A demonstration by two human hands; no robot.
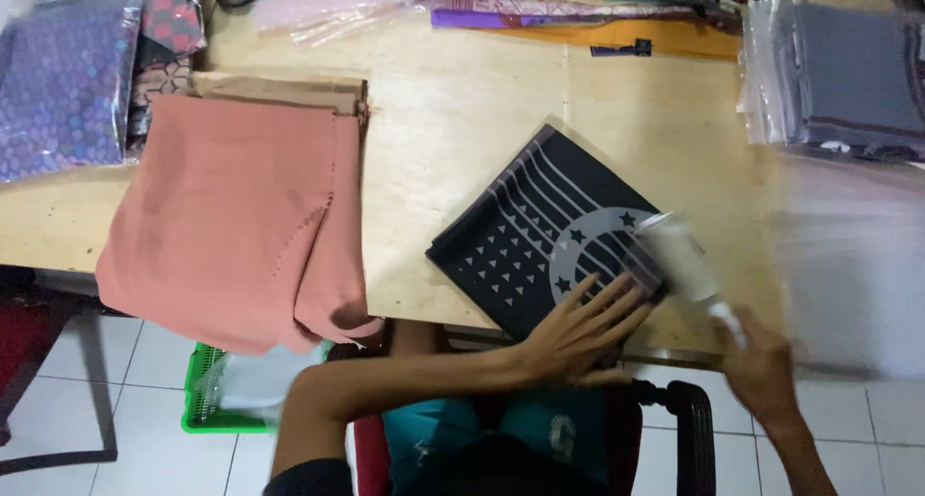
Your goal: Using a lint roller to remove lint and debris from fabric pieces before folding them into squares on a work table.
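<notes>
Left fingers (617,298) flat on folded dark cloth (544,231)

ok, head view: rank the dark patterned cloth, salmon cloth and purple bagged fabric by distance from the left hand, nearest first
1. Dark patterned cloth, table centre: the left hand lies flat on its near corner.
2. Salmon cloth, to the left, hanging over the table's near edge.
3. Purple bagged fabric, far left corner of the table.
</notes>
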